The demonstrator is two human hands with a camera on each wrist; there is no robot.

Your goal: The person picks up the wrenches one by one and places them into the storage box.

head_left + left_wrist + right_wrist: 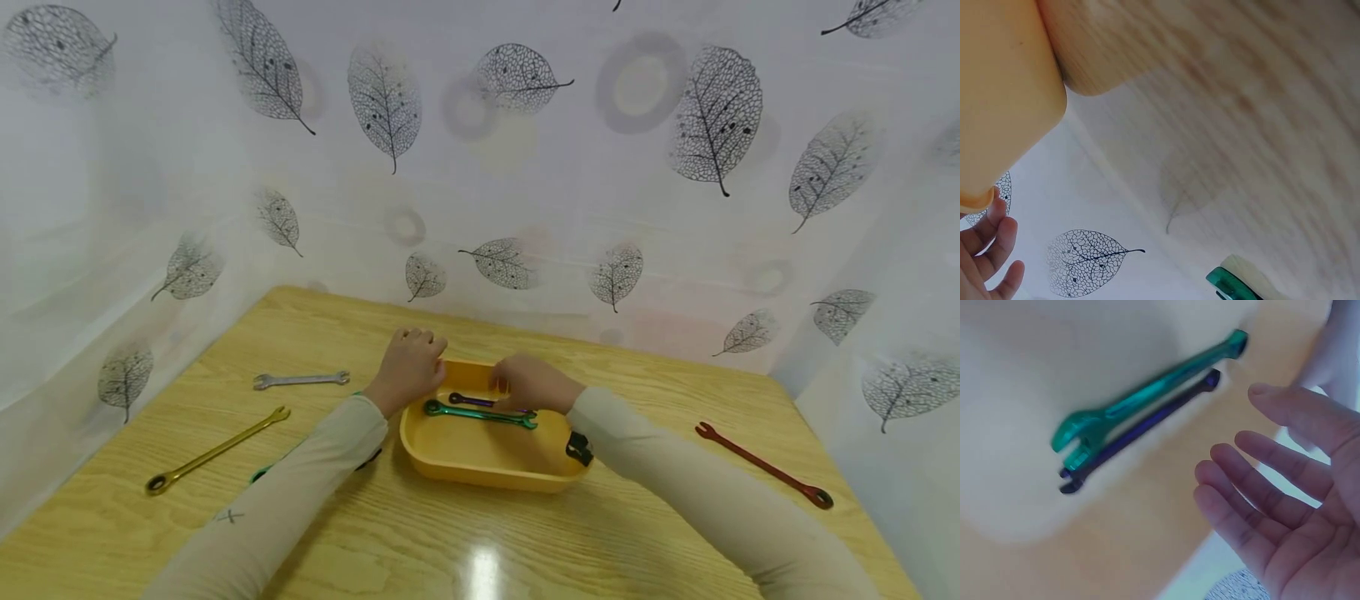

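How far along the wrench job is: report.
Apparently done: green wrench and purple wrench lie in the yellow tray. In hand: left hand holds the tray; empty right hand near both wrenches. Probably left, on the table: silver wrench, gold wrench, red wrench and a partly hidden green tool.

Pale leaf-printed sheeting (570, 192) surrounds the wood-grain table (630, 542); white glare (483, 571) marks it.

The left hand (988, 259) held the tray (1007, 94) by its rim; to its left, a green tool (1232, 285) partly showed.
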